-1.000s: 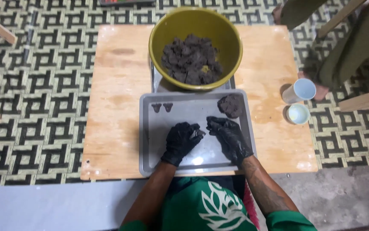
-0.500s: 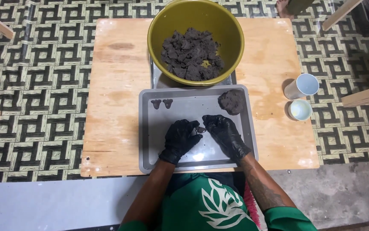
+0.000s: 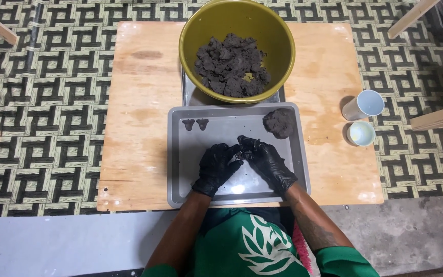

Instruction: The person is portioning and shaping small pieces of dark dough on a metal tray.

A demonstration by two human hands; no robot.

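- We're over the grey tray [image 3: 180,154], and both black-gloved hands meet above its middle — the left hand [image 3: 216,166] and the right hand [image 3: 268,160] with fingertips pressed together
- Pinched between those fingertips is a small dark piece of clay [image 3: 240,153]; both hands are curled closed on it, and it's held just above the tray floor
- In the tray's far left corner we see two little shaped clay pieces [image 3: 195,124] lying side by side, touching or nearly so
- Far right corner of the tray — a rounded clay lump [image 3: 280,123], well apart from the hands
- Beyond the tray sits the yellow-green bowl [image 3: 190,36], part-filled with rough dark clay chunks [image 3: 231,65], resting on a second tray
- On the wooden board [image 3: 134,102] to the right, two small white cups [image 3: 363,119]; we can't tell what's in them
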